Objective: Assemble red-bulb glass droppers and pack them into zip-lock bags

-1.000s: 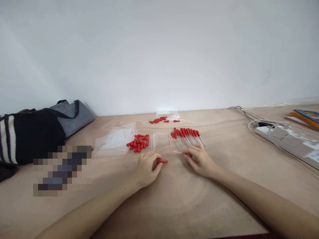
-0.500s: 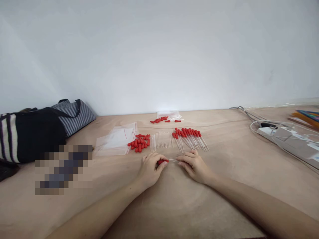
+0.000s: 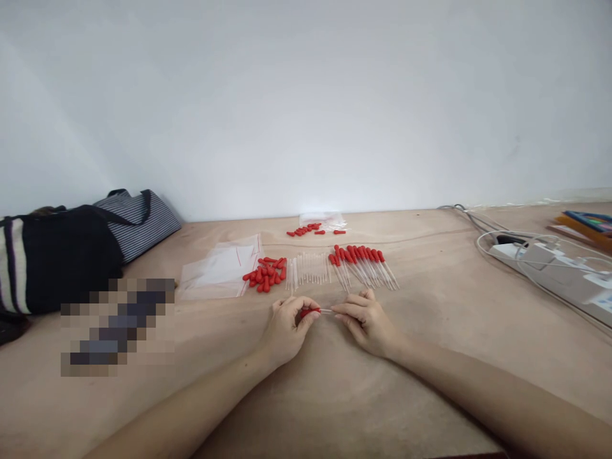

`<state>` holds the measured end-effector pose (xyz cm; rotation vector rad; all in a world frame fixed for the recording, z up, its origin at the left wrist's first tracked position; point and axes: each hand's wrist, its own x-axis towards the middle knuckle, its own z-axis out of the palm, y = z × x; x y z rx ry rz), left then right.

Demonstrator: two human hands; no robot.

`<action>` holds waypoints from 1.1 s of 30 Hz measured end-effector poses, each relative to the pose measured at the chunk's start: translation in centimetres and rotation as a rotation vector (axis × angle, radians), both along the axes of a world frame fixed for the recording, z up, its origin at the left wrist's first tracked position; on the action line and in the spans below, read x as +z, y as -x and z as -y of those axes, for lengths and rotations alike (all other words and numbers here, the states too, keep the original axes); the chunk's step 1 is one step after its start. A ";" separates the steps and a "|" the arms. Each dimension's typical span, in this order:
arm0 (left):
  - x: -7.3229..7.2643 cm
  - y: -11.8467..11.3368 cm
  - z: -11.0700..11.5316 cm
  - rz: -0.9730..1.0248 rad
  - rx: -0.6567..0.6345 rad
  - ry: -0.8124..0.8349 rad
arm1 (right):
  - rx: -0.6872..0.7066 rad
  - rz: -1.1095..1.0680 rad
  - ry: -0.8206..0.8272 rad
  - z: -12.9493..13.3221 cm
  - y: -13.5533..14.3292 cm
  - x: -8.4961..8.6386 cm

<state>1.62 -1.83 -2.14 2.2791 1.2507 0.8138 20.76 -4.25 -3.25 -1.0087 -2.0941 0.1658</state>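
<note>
My left hand (image 3: 289, 325) pinches a red rubber bulb (image 3: 310, 312) between thumb and fingers. A thin clear dropper tube (image 3: 326, 312) runs from the bulb's mouth to my right hand (image 3: 366, 320), whose fingertips are closed on it. Whether the tube sits inside the bulb is too small to tell. Beyond my left hand lies a pile of loose red bulbs (image 3: 268, 274). Several bare clear tubes (image 3: 312, 269) lie side by side behind the gap between my hands. To their right is a row of droppers (image 3: 366, 262), each a tube capped with a red bulb.
Flat plastic zip bags (image 3: 215, 271) lie left of the bulb pile. At the back are more bulbs (image 3: 303, 229) and a small bag (image 3: 321, 219) with tubes. A black bag (image 3: 67, 261) stands left, a power strip (image 3: 554, 268) with cables right. A blurred patch (image 3: 119, 328) covers something at left.
My right hand has come slightly closer to my left, so less of the tube shows between them. Both hands keep their grip; the view has shifted a little.
</note>
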 end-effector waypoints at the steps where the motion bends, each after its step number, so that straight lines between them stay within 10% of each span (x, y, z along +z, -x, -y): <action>1: 0.0 0.0 0.0 -0.005 -0.005 0.001 | 0.003 0.023 -0.022 0.0 0.0 0.0; 21: 0.2 -0.1 0.8 0.010 -0.108 -0.334 | 0.088 0.220 -0.017 -0.6 0.2 0.9; 33: 0.3 0.0 0.4 0.001 -0.055 -0.168 | 0.122 0.190 0.101 -0.9 0.2 1.7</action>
